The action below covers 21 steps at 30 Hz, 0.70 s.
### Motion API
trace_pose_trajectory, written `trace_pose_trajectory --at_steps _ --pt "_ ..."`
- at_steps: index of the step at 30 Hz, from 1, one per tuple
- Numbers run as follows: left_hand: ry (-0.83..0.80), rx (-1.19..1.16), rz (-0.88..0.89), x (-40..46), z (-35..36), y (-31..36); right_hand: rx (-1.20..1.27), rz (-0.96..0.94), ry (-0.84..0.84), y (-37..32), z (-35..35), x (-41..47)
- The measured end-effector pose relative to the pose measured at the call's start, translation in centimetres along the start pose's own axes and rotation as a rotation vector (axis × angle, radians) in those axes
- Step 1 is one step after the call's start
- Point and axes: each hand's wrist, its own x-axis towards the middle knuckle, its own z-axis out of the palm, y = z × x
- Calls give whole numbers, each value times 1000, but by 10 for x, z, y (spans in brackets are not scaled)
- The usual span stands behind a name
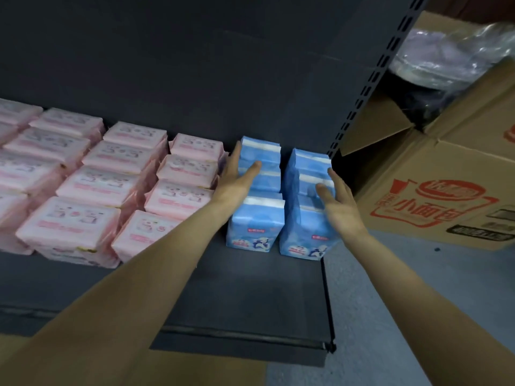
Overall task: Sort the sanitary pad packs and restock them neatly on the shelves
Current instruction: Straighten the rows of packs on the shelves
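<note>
Both my hands, left point(242, 174) and right point(335, 195), press flat-fingered against two rows of blue sanitary pad packs point(305, 199) on the dark shelf point(250, 296); uneven squeezing could topple them.

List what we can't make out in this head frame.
- Print on the pink packs: motion-blurred, unreadable.
- Left edge of the pink rows: cut off by the frame.
- Left hand fingertips: hidden behind the left blue row.
- Depth of the blue rows: rear packs blocked by front ones.
- Cardboard box contents: dark, under crinkled plastic.
</note>
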Motion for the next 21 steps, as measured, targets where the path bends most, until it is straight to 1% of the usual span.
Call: trace_pose_trajectory --at_steps 3,5,7,9,14,17,21 --pt "-69 2 -9 2 2 1 -6 28 -46 2 -9 12" --pt "-111 52 61 9 1 -5 14 31 -53 5 -11 20" --pt "-85 104 60 18 0 -7 98 62 -97 7 -5 25" --pt "-93 103 57 22 5 -9 230 88 -76 14 -1 27" --pt "-183 71 69 23 9 -7 430 138 25 9 14 27" --pt "-202 50 50 23 7 -7 474 168 41 7 18 27" --pt "-171 16 7 22 9 -6 424 153 8 9 12 24"
